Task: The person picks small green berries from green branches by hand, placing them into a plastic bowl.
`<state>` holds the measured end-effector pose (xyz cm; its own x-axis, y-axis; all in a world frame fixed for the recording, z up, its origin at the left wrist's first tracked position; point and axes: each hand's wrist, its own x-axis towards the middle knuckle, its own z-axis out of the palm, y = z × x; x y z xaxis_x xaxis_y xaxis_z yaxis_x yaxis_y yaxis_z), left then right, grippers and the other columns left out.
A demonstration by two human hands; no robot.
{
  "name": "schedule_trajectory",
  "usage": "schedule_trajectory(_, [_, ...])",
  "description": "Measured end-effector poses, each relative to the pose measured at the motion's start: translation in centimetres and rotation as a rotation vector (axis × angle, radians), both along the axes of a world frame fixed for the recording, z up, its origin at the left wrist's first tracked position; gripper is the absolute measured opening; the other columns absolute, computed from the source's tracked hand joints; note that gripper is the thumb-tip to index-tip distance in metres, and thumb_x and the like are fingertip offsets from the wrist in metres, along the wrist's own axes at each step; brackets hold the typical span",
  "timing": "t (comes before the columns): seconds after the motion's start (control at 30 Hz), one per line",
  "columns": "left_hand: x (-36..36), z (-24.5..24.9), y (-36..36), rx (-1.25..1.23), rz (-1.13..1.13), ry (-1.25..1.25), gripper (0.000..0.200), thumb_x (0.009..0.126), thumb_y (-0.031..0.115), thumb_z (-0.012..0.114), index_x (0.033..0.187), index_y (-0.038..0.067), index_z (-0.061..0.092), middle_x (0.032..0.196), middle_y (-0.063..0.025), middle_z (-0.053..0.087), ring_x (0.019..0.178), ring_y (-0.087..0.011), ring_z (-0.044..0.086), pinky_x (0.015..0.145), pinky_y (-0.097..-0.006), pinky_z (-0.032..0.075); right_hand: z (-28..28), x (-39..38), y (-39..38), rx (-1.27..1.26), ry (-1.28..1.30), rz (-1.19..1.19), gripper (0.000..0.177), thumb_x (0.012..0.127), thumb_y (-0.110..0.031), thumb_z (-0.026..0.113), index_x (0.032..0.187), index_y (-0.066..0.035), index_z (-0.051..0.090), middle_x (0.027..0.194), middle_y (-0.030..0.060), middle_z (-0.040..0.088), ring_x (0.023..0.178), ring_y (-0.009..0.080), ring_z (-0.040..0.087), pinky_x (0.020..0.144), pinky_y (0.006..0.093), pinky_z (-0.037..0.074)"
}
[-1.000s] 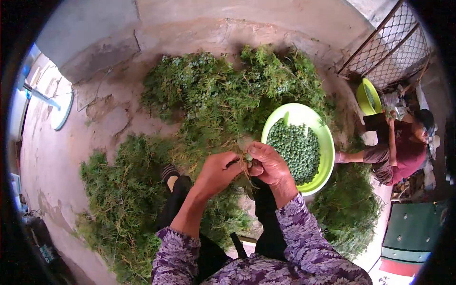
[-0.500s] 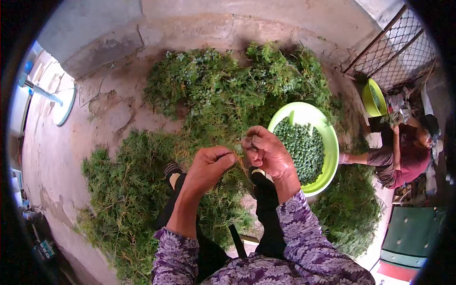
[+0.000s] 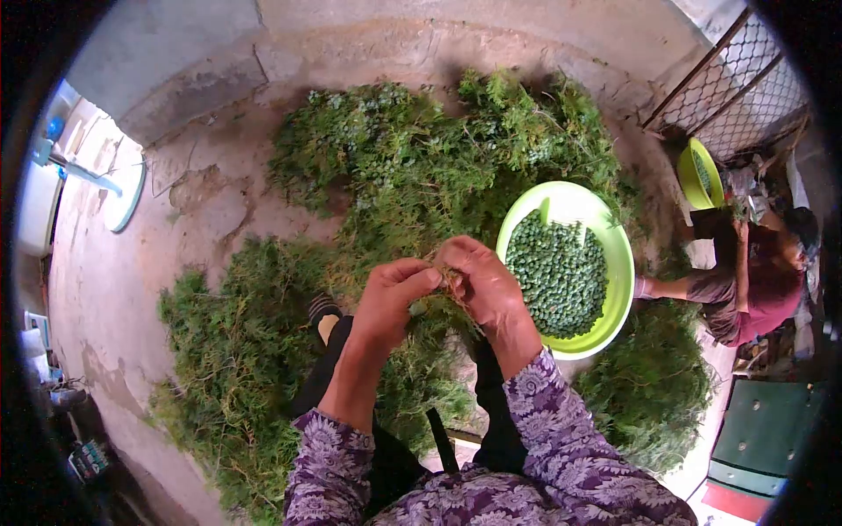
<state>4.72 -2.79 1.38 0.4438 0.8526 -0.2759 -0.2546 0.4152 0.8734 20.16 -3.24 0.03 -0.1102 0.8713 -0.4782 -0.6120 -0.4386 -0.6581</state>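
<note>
**Plucking a sprig, 2 hands pinched together**

The left hand (image 3: 395,302) and right hand (image 3: 487,285) meet with fingers narrow, both pinched on a small brownish-green sprig (image 3: 451,279). Plucking looks to be the step in hand. Just right of the fingers stands a round lime-green plastic bowl (image 3: 561,206) of small green berries (image 3: 557,272). A freed berry calls for a short carry there. Feathery green cuttings (image 3: 421,167) lie beyond the fingers.

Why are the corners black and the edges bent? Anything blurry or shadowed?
Head view: fisheye lens bends the edges, blackens the corners; soft daylight, shade behind the greenery pile; left hand, right hand and the sprig between them look fairly sharp.
</note>
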Motion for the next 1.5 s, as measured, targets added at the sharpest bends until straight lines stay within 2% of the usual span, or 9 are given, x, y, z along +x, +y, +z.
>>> schedule_trajectory(0.17, [-0.8,-0.3,0.2,-0.241,0.087,-0.138,0.013,0.077,0.015,0.056,0.078,0.002,0.057,0.071,-0.0036,0.058,0.065,-0.0108,0.054,0.055,-0.0267,0.046,-0.1,1.8,0.7,0.076,0.171,-0.313,0.011,0.076,-0.001,0.055,0.085,-0.005,0.050,0.071,0.0037,0.053,0.058,0.0117,0.049,0.044,0.0213,0.037])
schedule_trajectory(0.33, [-0.4,-1.4,0.7,-0.297,0.273,-0.111,0.009,0.079,0.012,0.054,0.081,0.003,0.054,0.070,-0.0032,0.055,0.058,-0.0117,0.052,0.046,-0.0282,0.045,2.1,1.6,0.1,0.153,0.116,-0.254,0.013,0.076,0.001,0.053,0.088,-0.004,0.053,0.071,0.0031,0.054,0.056,0.0094,0.047,0.044,0.0200,0.035])
schedule_trajectory(0.43, [-0.2,-2.2,0.8,-0.297,0.337,-0.054,0.009,0.079,0.010,0.054,0.083,0.002,0.054,0.071,-0.0030,0.054,0.059,-0.0121,0.052,0.048,-0.0281,0.045,2.5,0.3,-0.6,0.391,-0.086,-0.010,0.017,0.074,0.002,0.056,0.089,-0.004,0.056,0.061,0.0000,0.049,0.050,0.0060,0.043,0.044,0.0190,0.034])
schedule_trajectory(0.47, [-0.1,-2.3,0.9,-0.287,0.356,-0.026,0.009,0.079,0.010,0.053,0.083,0.002,0.054,0.072,-0.0029,0.054,0.061,-0.0121,0.052,0.050,-0.0275,0.045,3.8,-0.7,-1.2,0.253,-0.473,0.068,0.018,0.070,-0.002,0.063,0.087,-0.004,0.058,0.068,0.0005,0.054,0.058,0.0064,0.049,0.051,0.0198,0.040])
schedule_trajectory(0.53, [0.4,-2.4,0.9,-0.262,0.407,0.017,0.010,0.079,0.011,0.055,0.082,0.002,0.056,0.070,-0.0016,0.054,0.058,-0.0099,0.050,0.049,-0.0249,0.043,2.8,-2.2,-1.3,0.581,-0.696,0.127,0.022,0.067,-0.007,0.068,0.087,-0.004,0.060,0.076,0.0005,0.058,0.067,0.0067,0.052,0.061,0.0208,0.044])
schedule_trajectory(0.63, [0.7,-2.5,0.8,-0.228,0.444,0.048,0.011,0.079,0.012,0.056,0.082,0.001,0.057,0.068,-0.0003,0.054,0.054,-0.0075,0.048,0.048,-0.0224,0.039,3.1,-3.2,-1.3,0.559,-0.903,0.154,0.023,0.067,-0.009,0.068,0.088,-0.004,0.060,0.080,0.0002,0.059,0.074,0.0071,0.053,0.067,0.0223,0.044])
schedule_trajectory(0.8, [1.0,-1.7,0.8,-0.280,0.300,0.130,0.014,0.082,0.012,0.052,0.089,0.001,0.056,0.070,-0.0009,0.054,0.055,-0.0076,0.047,0.047,-0.0228,0.039,2.8,-2.3,-0.9,0.401,-0.720,0.133,0.018,0.075,-0.012,0.062,0.089,-0.003,0.057,0.076,0.0004,0.057,0.063,0.0064,0.051,0.056,0.0203,0.042])
schedule_trajectory(0.97, [1.0,-0.5,0.0,-0.345,0.157,-0.282,0.021,0.083,0.012,0.050,0.103,0.005,0.053,0.072,0.0001,0.054,0.057,-0.0069,0.048,0.048,-0.0229,0.041,2.4,-0.6,-0.5,0.158,-0.212,0.053,0.013,0.085,-0.016,0.050,0.090,-0.005,0.056,0.062,-0.0018,0.050,0.046,0.0035,0.040,0.040,0.0164,0.029])
schedule_trajectory(1.5, [0.6,-0.1,-0.3,0.003,0.158,0.136,0.015,0.079,0.013,0.058,0.086,0.000,0.060,0.069,0.0039,0.056,0.059,-0.0016,0.045,0.051,-0.0187,0.036,2.6,0.0,-0.3,0.138,-0.405,0.061,0.015,0.081,-0.019,0.057,0.085,-0.005,0.060,0.059,-0.0044,0.050,0.047,0.0020,0.040,0.041,0.0173,0.030])
